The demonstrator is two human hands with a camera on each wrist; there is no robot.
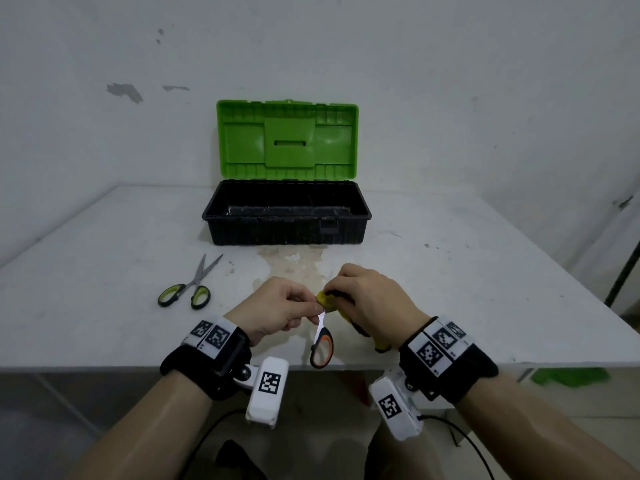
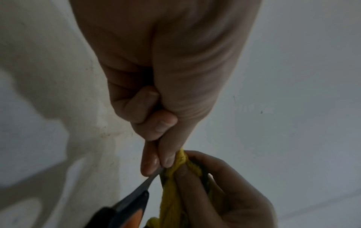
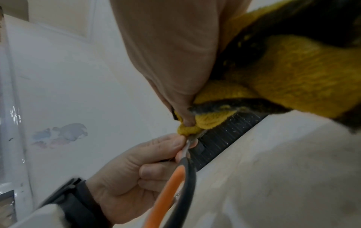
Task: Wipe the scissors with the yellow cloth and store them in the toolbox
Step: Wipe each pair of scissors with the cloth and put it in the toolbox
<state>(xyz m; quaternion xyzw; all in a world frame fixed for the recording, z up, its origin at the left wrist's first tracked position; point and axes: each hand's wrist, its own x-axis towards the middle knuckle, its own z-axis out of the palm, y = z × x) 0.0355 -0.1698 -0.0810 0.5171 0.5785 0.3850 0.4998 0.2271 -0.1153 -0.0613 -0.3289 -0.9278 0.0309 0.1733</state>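
Note:
Orange-and-black-handled scissors [image 1: 322, 348] hang handles-down over the table's front edge. My left hand [image 1: 304, 306] pinches their blades between thumb and fingers. My right hand [image 1: 346, 292] grips the yellow cloth [image 1: 325, 298], bunched around the blade tips right above the left fingertips. The left wrist view shows the bare blade [image 2: 144, 185] below my left fingertips [image 2: 154, 163], beside the cloth [image 2: 171, 185]. In the right wrist view the cloth [image 3: 293, 77] fills the palm. The toolbox [image 1: 287, 230], black with a green lid, stands open behind. A second pair, green-handled scissors [image 1: 194, 285], lies on the table to the left.
The white table [image 1: 485, 289] has a brownish stain [image 1: 298, 268] between my hands and the toolbox. Its front edge runs just under my wrists. Something green [image 1: 568, 375] lies on the floor at the right. A dark pole [image 1: 623, 271] leans at the right edge.

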